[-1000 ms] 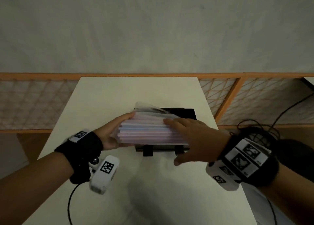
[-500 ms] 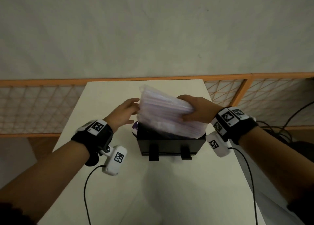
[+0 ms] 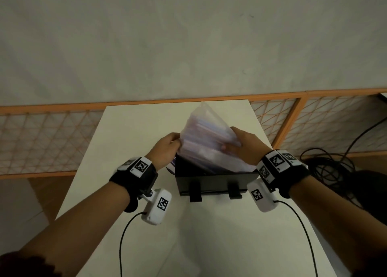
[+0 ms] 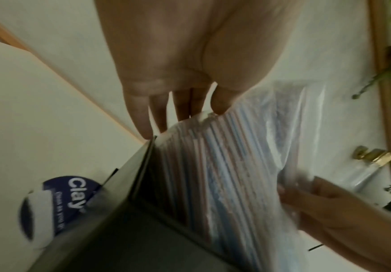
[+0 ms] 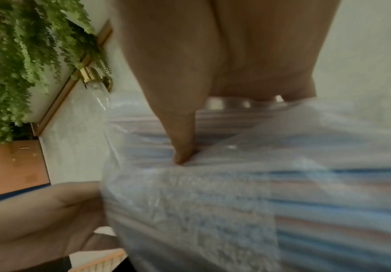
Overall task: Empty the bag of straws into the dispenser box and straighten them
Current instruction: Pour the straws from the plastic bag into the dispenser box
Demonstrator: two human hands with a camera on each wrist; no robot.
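A clear plastic bag of pastel straws (image 3: 206, 138) stands steeply tilted over the black dispenser box (image 3: 215, 182), lower end inside the box, upper corner pointing away from me. My left hand (image 3: 177, 142) pinches the bag's left edge, thumb on the plastic in the left wrist view, where the bag (image 4: 236, 156) meets the box (image 4: 119, 202). My right hand (image 3: 232, 149) grips the bag's right side. Its thumb (image 5: 182, 145) presses into the bag (image 5: 236, 202). Pink and blue straws show through the plastic; the box's inside is hidden.
The box sits mid-way along a white table (image 3: 136, 130). A round blue tub labelled "Clay" (image 4: 57, 202) lies against the box's left side. An orange lattice railing (image 3: 41, 140) runs behind the table. Black cables (image 3: 326, 168) coil on the floor at right.
The bag lay flat across the box a second ago. Both hands have since lifted and tipped it, so its far end is up and its lower end is down in the box.
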